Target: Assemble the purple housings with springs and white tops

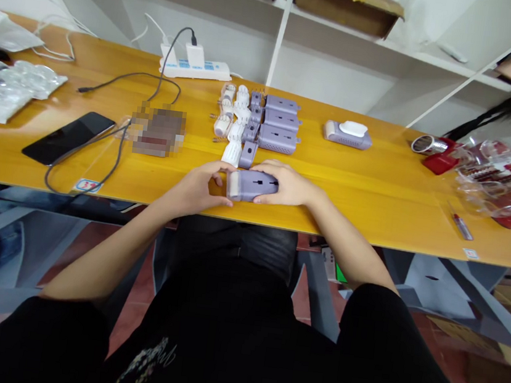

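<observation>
Near the front edge of the wooden table, a purple device with a white end lies between both hands. My left hand grips its white left end between thumb and fingers. Its right end is wrapped by my right hand, whose palm hides part of it. Just behind stand several purple housings, small purple pieces and white parts in rows. Another purple device with a white piece on top rests farther right.
A black phone, a grey cable and a blurred-out object lie left. Behind them is a power strip. Plastic bags sit far left; red and clear parts and a small tube are right.
</observation>
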A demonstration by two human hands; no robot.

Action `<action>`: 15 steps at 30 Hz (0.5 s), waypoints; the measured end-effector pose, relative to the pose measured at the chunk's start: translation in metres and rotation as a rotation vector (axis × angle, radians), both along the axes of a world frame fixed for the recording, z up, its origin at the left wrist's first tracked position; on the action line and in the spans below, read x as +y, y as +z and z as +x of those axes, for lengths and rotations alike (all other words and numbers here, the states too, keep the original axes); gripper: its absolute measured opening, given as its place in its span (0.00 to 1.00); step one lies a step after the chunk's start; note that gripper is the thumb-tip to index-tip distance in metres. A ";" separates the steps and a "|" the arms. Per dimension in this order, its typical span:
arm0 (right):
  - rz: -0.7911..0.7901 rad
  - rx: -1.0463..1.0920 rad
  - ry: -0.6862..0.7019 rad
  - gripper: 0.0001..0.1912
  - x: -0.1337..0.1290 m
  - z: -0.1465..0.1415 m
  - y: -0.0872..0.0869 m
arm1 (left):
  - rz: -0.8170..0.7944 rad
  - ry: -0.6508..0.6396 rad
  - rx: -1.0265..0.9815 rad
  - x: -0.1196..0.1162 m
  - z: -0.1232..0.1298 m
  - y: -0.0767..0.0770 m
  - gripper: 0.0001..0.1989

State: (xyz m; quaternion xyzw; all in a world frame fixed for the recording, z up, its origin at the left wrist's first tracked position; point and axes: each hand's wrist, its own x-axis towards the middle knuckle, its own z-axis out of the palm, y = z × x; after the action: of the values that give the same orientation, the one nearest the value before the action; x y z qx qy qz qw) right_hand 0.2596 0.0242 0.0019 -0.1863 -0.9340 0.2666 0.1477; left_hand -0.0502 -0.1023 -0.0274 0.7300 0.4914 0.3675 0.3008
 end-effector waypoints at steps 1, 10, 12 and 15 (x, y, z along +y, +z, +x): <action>0.008 0.001 0.005 0.49 0.000 0.000 0.000 | 0.007 -0.006 -0.002 0.000 0.000 -0.001 0.38; 0.073 0.025 0.028 0.47 -0.003 -0.002 -0.003 | 0.063 -0.047 -0.022 0.003 -0.001 -0.010 0.37; 0.059 0.013 0.026 0.47 -0.001 -0.001 0.000 | 0.085 -0.051 -0.012 0.003 -0.001 -0.010 0.37; 0.001 0.009 0.062 0.41 0.003 0.002 0.004 | 0.107 -0.085 0.009 0.003 -0.003 -0.009 0.36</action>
State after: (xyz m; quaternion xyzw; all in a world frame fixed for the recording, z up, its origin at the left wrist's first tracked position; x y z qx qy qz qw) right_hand 0.2619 0.0272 0.0061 -0.1560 -0.9389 0.2712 0.1438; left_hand -0.0529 -0.0997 -0.0367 0.7669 0.4412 0.3768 0.2745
